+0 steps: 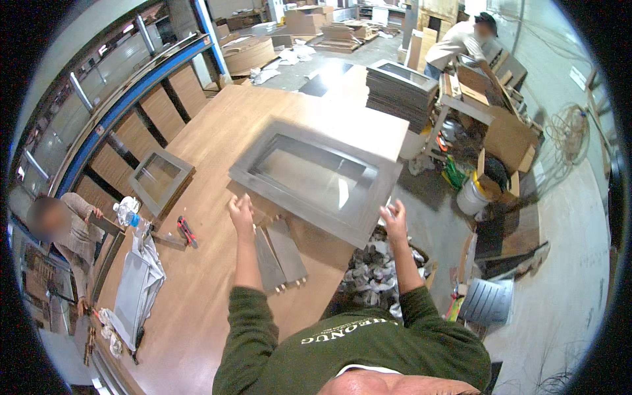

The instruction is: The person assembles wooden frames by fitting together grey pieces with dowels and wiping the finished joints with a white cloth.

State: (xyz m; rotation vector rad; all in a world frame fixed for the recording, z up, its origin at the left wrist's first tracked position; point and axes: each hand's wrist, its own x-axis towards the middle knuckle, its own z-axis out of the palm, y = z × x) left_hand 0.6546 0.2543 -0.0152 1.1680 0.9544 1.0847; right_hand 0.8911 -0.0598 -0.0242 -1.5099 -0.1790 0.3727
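Note:
A grey cabinet door frame (296,201) with a glass pane (309,168) lies across the wooden tabletop in front of me; its outline is slightly smeared. My left hand (241,212) is just below its near left edge, fingers bent but apart, with nothing visible in them. By the panel's right end, my right hand (395,220) is raised with spread fingers and no visible hold on it. Two grey wooden rails (280,253) with small dowels at their ends lie side by side between my forearms, partly beside the panel's near edge.
On the left are a smaller stack of glazed frames (161,178), red-handled pliers (187,232), a plastic bottle (133,219) and grey sheeting (139,283). One co-worker (72,230) stands left, another (457,49) far right. Crumpled paper (382,266) fills a bin beside the table; stacked panels (398,95) stand beyond.

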